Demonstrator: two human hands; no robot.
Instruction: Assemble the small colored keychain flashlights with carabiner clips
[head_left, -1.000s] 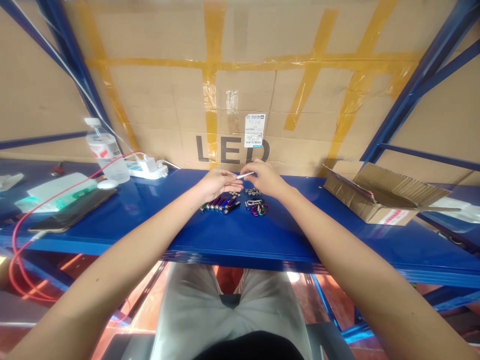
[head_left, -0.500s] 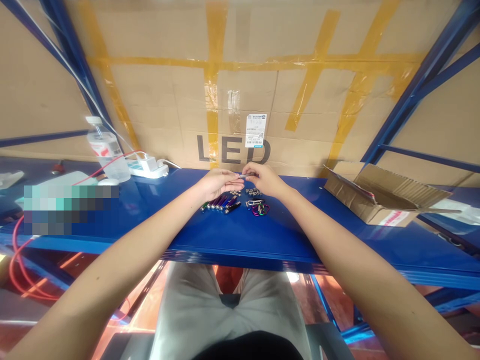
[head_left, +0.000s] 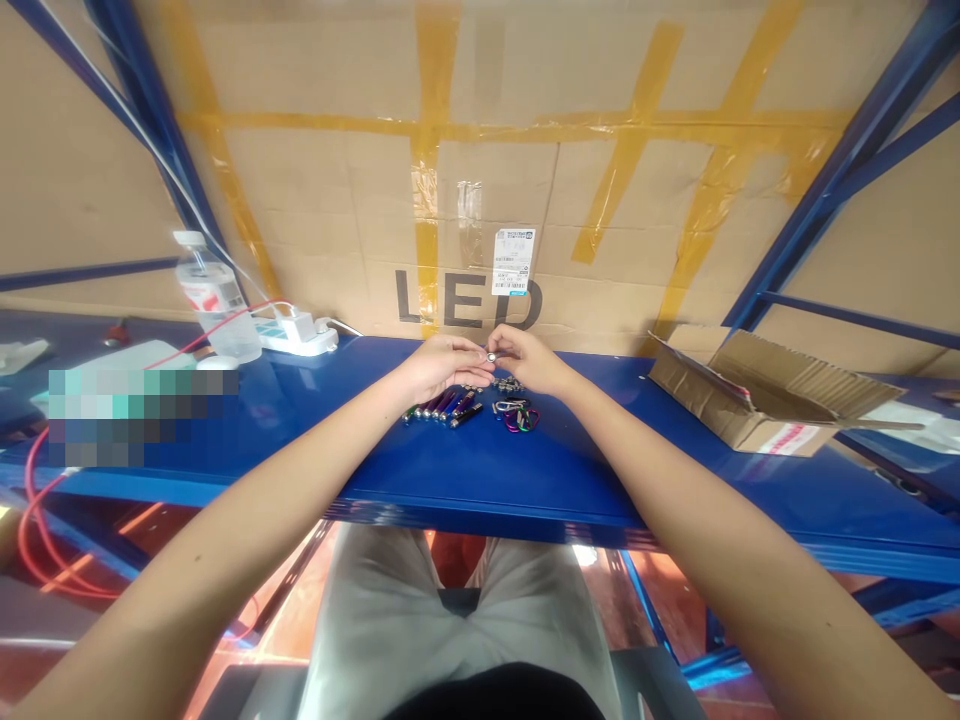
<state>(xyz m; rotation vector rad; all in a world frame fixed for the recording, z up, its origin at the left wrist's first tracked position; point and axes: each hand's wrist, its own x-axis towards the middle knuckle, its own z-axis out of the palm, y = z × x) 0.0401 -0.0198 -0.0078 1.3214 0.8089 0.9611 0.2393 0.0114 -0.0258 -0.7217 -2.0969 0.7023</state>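
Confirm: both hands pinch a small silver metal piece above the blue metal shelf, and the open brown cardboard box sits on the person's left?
One thing is off. In the head view the open brown cardboard box sits on the person's right, not the left. The rest stands: the left hand and right hand pinch a small silver metal piece above the blue metal shelf.

I see a blue shelf (head_left: pixel 480 470). Near its middle lie a row of little flashlights (head_left: pixel 442 407) and some colored clips (head_left: pixel 519 415). By the back left edge stand a water bottle (head_left: pixel 214 298) and a white power strip (head_left: pixel 296 333). An open cardboard box (head_left: pixel 765 395) sits toward the right end.
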